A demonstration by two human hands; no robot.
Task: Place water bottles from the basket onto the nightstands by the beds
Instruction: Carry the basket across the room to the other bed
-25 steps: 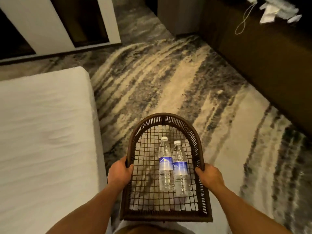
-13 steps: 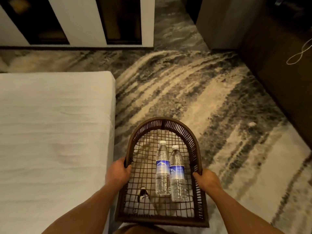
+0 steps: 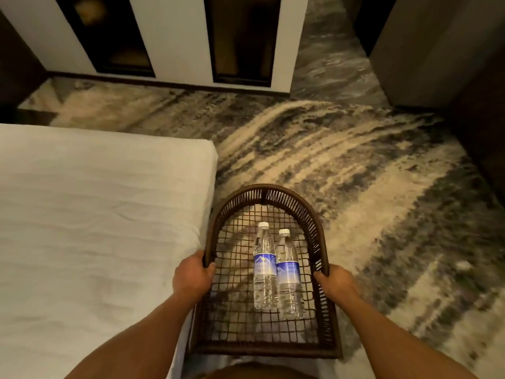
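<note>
We see the basket low centre, above the carpet. Two bottles lie in it side by side, touching, caps pointing away from us: left bottle, right bottle, both right of the basket's middle. Left hand on the basket's left rim, right hand on its right rim. The bed lies left of the basket, its corner just beside the rim. Wall panels far ahead; cabinet far right.
</note>
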